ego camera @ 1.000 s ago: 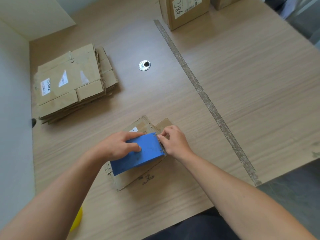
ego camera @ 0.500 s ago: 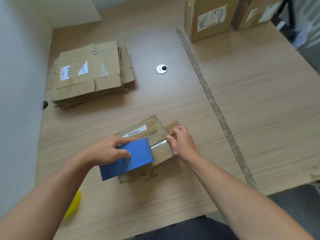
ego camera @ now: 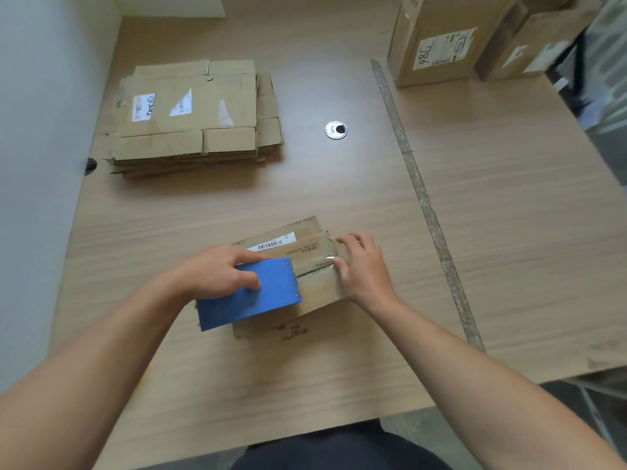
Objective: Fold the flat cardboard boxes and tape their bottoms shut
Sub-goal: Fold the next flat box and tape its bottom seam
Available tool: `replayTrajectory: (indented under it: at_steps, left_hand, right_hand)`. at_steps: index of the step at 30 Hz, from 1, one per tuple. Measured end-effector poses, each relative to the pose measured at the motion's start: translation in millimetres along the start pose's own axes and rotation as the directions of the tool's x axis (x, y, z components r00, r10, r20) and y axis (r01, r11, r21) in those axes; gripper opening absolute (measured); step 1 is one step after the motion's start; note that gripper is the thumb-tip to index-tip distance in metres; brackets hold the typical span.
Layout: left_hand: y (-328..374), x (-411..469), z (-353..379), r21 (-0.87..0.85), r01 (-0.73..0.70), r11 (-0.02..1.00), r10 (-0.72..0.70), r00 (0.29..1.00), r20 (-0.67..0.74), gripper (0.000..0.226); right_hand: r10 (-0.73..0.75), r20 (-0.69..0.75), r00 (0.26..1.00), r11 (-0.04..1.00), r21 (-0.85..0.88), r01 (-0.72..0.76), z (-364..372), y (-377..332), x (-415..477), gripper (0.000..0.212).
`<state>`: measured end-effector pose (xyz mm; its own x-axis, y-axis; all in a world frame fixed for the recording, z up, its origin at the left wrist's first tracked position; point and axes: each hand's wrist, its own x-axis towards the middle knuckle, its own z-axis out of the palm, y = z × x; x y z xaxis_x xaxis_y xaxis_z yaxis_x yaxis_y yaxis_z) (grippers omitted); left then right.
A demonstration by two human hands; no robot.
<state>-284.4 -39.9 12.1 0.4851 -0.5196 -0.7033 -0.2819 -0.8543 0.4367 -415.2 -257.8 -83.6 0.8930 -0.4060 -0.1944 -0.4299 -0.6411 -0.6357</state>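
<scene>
Box (ego camera: 302, 247): set at the lower centre of the frame, on the table (ego camera: 509, 232).
Tape (ego camera: 315, 270): a clear strip is stretched across the box's top.
Tape dispenser (ego camera: 251, 296): blue, laid on the box's left part.
Left hand (ego camera: 217, 273): clenched around the dispenser.
Right hand (ego camera: 364, 269): the box's right end is grasped, thumb on the tape's end.
Flat boxes (ego camera: 190, 113): stacked at upper left.
Upright boxes (ego camera: 437, 39): stood at upper right.

The blue dispenser (ego camera: 254, 307) hides the left part of the box (ego camera: 319, 286)
</scene>
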Motion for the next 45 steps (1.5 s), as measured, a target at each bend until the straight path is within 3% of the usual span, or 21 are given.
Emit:
replayTrajectory:
  at_steps: [2,4,6,9,14,20,28,37,45]
  left_hand:
    - [-2.3,1.7,-0.1,0.005,0.008,1.000,-0.008,1.000,0.002,0.052]
    - [-4.0,2.7,0.9,0.016,0.009,1.000,-0.009,1.000,0.006,0.058]
    - [-4.5,2.8,1.6,0.010,0.001,1.000,-0.001,1.000,0.001,0.060]
    - [-6.1,1.4,3.3,0.004,-0.002,1.000,0.002,1.000,-0.011,0.061]
    - [-8.0,1.4,5.1,0.036,0.015,0.999,-0.014,0.999,-0.029,0.066]
    - [-11.5,-4.0,2.2,0.012,-0.009,1.000,0.009,1.000,0.007,0.066]
    - [-22.1,-16.8,0.1,-0.046,-0.056,0.997,0.057,0.998,0.029,0.064]
    - [-47.8,-32.5,-21.8,0.011,-0.004,1.000,0.004,0.999,0.039,0.057]
    - [-81.5,-60.6,-34.6,-0.049,0.062,0.997,-0.059,0.997,0.056,0.049]
  right_hand:
    - [-0.224,0.091,0.970,0.971,-0.065,0.230,-8.2,2.9,0.5,0.057]
    - [-0.402,0.295,0.867,0.879,-0.142,0.456,-16.6,8.2,5.9,0.082]
    - [-0.454,0.456,0.765,0.776,-0.220,0.591,-20.5,10.9,15.4,0.102]
    - [-0.459,0.573,0.679,0.677,-0.269,0.685,-13.5,9.5,27.4,0.103]
    - [-0.479,0.574,0.663,0.615,-0.319,0.721,4.1,21.9,25.7,0.091]
    - [-0.551,0.513,0.659,0.617,-0.282,0.735,8.5,26.6,24.5,0.106]
    - [-0.656,0.318,0.685,0.640,-0.247,0.728,17.7,22.4,18.0,0.095]
    - [-0.703,0.314,0.638,0.560,-0.308,0.769,18.1,24.2,17.5,0.078]
    - [-0.653,0.341,0.676,0.574,-0.359,0.735,16.9,24.0,16.2,0.074]
